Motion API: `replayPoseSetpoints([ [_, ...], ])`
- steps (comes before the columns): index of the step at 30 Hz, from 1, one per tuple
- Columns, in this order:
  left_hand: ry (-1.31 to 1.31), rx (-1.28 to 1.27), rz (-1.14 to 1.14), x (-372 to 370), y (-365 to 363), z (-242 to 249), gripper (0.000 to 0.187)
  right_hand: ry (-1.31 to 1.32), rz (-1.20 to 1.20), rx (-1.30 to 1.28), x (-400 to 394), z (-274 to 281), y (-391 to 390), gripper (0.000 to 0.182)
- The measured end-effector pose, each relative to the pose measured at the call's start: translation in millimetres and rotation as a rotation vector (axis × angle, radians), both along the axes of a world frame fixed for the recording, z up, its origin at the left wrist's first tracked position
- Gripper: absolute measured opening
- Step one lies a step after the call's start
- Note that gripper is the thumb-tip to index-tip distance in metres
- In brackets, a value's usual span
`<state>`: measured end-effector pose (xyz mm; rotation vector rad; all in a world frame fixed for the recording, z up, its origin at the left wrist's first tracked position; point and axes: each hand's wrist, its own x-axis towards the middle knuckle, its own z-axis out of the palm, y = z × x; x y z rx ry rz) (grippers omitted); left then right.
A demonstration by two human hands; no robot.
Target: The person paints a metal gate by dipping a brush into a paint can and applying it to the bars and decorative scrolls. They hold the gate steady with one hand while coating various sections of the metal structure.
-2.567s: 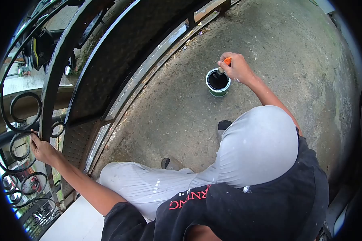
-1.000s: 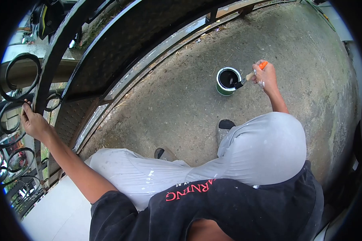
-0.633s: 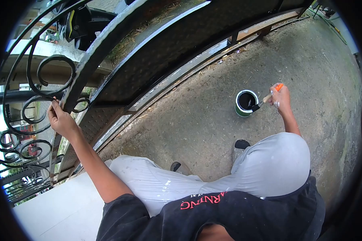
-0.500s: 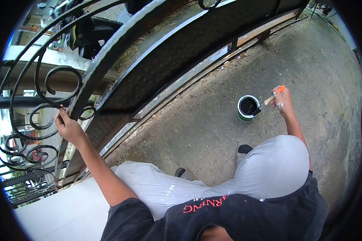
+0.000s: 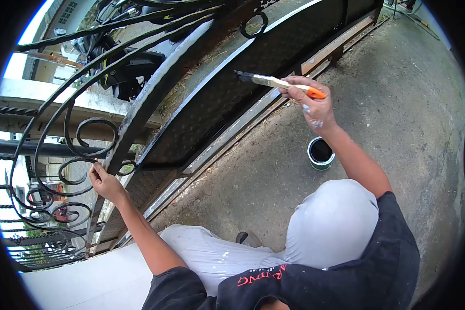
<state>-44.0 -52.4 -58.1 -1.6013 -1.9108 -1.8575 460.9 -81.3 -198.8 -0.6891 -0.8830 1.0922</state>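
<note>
My right hand [image 5: 311, 102] is closed round the pale wooden handle of a paintbrush [image 5: 279, 82] with an orange end. The brush lies almost level, its dark wet bristles pointing left in front of the gate's black panel [image 5: 212, 103]. Below that hand, on the ground, stands a paint can [image 5: 321, 153] of black paint with a whitish rim. White paint spots mark my right hand and wrist. At the left, my left hand [image 5: 106, 181] has its fingers closed on the edge of the iron gate [image 5: 124, 135], beside the black scrolls [image 5: 73, 171].
Concrete ground [image 5: 398, 119] spreads to the right of the gate. A motorbike [image 5: 124, 70] is parked beyond the bars. My knee [image 5: 333, 217] in grey trousers rises near the can. A hose [image 5: 418, 23] lies at the far right, and a white surface [image 5: 88, 281] is at lower left.
My right hand has lifted the paintbrush out of the can's mouth and carried it up and left to the gate panel. My left hand keeps its hold on the gate as the view shifts.
</note>
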Motion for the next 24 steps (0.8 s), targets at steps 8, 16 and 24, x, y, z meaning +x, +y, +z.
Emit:
replayPoseSetpoints([
  [8,0.043,0.010,-0.014,-2,0,-2,0.022,-0.398,-0.347,0.187,-37,0,30,0.013],
  [16,-0.025,0.022,0.000,2,2,-3,0.025,-0.718,-0.656,0.466,-55,7,16,0.015],
  [24,-0.028,0.040,-0.018,5,2,-3,0.024,-0.704,-0.351,0.633,-121,8,12,0.017],
])
